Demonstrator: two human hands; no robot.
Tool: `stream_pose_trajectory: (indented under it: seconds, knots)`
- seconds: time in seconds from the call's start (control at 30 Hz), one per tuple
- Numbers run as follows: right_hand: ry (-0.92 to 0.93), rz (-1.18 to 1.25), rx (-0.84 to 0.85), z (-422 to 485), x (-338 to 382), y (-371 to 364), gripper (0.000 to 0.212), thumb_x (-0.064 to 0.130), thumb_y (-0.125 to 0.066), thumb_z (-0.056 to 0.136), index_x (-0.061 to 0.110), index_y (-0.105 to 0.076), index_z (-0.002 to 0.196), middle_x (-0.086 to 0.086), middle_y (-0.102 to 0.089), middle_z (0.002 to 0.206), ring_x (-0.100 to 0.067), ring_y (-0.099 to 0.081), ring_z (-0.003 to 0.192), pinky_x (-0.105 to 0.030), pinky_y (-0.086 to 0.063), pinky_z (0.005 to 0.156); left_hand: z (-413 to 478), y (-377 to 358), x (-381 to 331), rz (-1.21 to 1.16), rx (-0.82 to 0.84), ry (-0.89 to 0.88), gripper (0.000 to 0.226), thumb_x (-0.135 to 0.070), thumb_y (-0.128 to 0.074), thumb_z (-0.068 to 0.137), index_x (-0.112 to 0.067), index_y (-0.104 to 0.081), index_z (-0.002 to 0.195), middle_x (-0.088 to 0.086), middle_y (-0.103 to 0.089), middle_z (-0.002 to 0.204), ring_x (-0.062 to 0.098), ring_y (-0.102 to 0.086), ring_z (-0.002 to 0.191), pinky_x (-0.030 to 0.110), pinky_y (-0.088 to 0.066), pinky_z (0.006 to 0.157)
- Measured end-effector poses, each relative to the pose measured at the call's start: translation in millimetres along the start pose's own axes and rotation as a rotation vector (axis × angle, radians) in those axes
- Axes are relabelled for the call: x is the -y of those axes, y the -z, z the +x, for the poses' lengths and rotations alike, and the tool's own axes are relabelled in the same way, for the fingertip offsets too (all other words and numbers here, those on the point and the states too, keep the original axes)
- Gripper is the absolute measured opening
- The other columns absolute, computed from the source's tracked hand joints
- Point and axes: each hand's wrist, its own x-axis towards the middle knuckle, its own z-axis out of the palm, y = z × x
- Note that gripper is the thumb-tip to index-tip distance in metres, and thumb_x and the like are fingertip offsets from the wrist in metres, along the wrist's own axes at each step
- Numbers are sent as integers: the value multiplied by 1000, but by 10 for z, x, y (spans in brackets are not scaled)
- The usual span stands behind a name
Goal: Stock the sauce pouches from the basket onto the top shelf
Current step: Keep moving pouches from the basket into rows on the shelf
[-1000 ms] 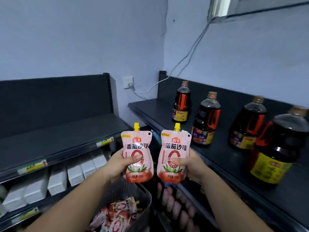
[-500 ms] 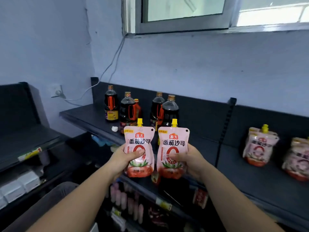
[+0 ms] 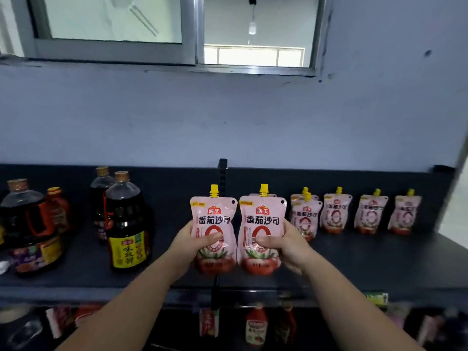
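So the dark top shelf point(image 3: 354, 269) is spread right across the view, with big dark sauce bottles point(image 3: 126, 224) parked at about 9 o'clock and a row of pink pouches point(image 3: 354, 214) already stood upright along the back at about 3 o'clock. Dead centre, one pouch point(image 3: 214, 234) is gripped upright in the left hand point(image 3: 192, 243) and a second pouch point(image 3: 262, 234) in the right hand point(image 3: 286, 245). Both are held side by side, nearly touching, over the shelf's front part.

Pink pouches point(image 3: 213, 224) (yellow caps, red tomato print); black shelf point(image 3: 354, 269).
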Motion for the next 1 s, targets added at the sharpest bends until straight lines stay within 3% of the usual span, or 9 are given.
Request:
stream_pose_trajectory:
  seconds: [0.1,0.23,0.43,0.5,0.6,0.77,0.9,1.0]
  knots:
    - [25,-5,-120,-52,85,368,54,-17,-71,73,-3,-54,123,-24,-72,109,-37,-71,98,-45,-60,78,352,-348,32,-28,119,3,72,-26,-92,52,-12,-62,116,13,-75,107,33,-73,96,45,-60,77]
    - [71,0,-269,-165,171,854,54,-18,-71,73,-5,-54,123,-25,-72,108,-37,-72,96,-43,-60,73,774,-849,118,-44,262,4,66,-23,-89,58,-12,-61,117,14,-75,110,35,-72,100,52,-57,86]
    - [105,-19,-408,-413,275,1621,52,-16,-73,72,1,-57,119,-22,-73,107,-37,-72,96,-46,-60,76,1203,-1666,341,-49,388,33,83,-34,-98,41,-17,-63,115,11,-75,110,31,-72,101,53,-55,89]
    - [109,-21,-431,-488,324,1897,50,-15,-73,73,3,-59,117,-20,-74,105,-35,-73,94,-42,-61,71,1317,-1955,409,-46,413,48,82,-37,-99,39,-21,-65,111,9,-76,108,29,-73,99,53,-56,89]
    - [114,-42,-446,-531,403,2338,52,-14,-73,73,1,-58,121,-22,-73,109,-38,-71,99,-49,-59,79,1471,-2385,470,-33,460,51,76,-37,-97,45,-21,-66,112,10,-75,110,30,-73,101,53,-56,88]
    - [113,-53,-415,-487,473,3159,53,-10,-77,71,2,-60,120,-21,-73,109,-38,-72,99,-45,-60,75,1734,-3154,637,-18,416,32,78,-32,-95,49,-16,-63,118,11,-75,111,31,-72,102,53,-55,89]
    - [85,-58,-383,-382,487,3809,56,-9,-80,66,2,-60,118,-20,-74,107,-37,-72,99,-45,-60,76,1891,-3710,788,-8,301,64,64,-20,-87,55,-17,-62,114,6,-77,103,27,-74,96,48,-58,85]
    - [52,-97,-330,-261,498,4230,59,-6,-82,64,3,-62,118,-19,-74,108,-36,-72,101,-48,-59,83,1984,-4027,885,-26,266,78,58,-18,-84,60,-20,-62,114,1,-77,103,19,-74,94,36,-59,77]
